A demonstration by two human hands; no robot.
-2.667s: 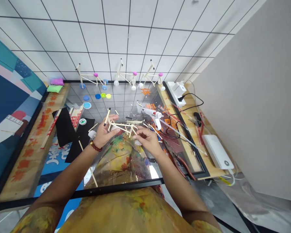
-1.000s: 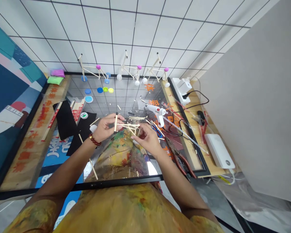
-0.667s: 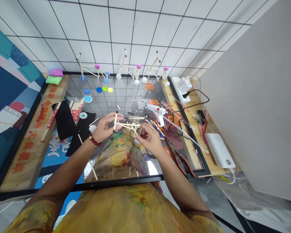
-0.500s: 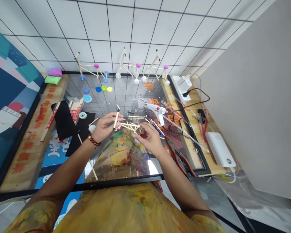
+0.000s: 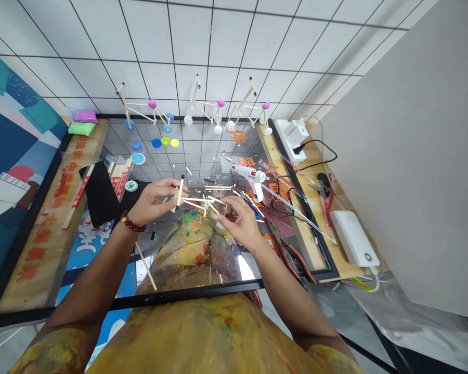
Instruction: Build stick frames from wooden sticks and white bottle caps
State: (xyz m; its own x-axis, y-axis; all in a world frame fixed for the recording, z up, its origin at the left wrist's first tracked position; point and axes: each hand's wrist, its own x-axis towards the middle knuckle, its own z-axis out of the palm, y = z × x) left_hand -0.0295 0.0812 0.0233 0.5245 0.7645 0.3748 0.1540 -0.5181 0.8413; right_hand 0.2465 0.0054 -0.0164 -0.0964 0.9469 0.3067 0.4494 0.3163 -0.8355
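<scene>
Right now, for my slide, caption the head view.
Left hand holds a black-tipped stick; right hand beside a wooden stick frame.

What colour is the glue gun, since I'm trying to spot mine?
The hot glue gun is mostly white; it shows best in the head view.

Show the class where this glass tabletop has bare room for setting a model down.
Bare glass lies between the bottle caps and the held wooden sticks. Crowded: right of the right hand, around the glue gun and pliers.

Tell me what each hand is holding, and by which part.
The left hand grips a stick frame by its upright black-tipped stick. The right hand is at the frame's far end; whether it grips cannot be told.
</scene>
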